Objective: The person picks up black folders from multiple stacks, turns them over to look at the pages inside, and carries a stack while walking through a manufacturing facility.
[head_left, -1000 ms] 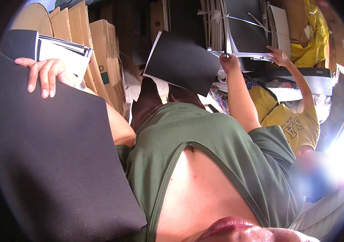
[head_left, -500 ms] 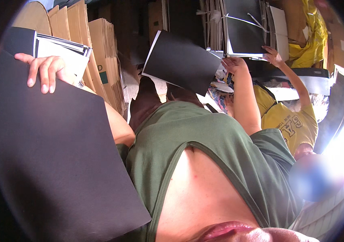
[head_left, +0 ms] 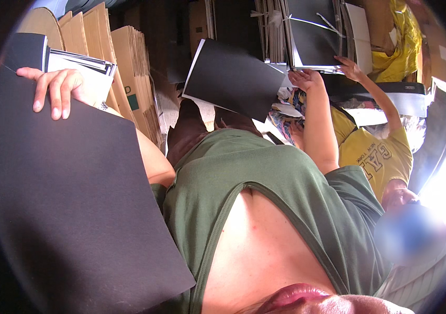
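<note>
A large black board fills the left side, in front of my left arm. My left hand reaches over its upper edge from behind, with the fingers bent down on the black face. At the upper centre, a smaller black board with a white edge lies tilted above my legs. Beside its right corner is my right hand, palm up, its fingers apart and slightly bent. Just above those fingers is the lower edge of a tied bundle of black and white boards. Whether my fingertips touch either is unclear.
On the right, a person in a yellow shirt rests a hand on the tied bundle's lower edge. Folded cardboard and white-edged boards stand at upper left. Yellow plastic and a dark bin rim are at upper right.
My right hand has shifted slightly up and right, away from the smaller board's corner. The other person's hand and head have moved a little. My left hand and the large board are nearly still.
</note>
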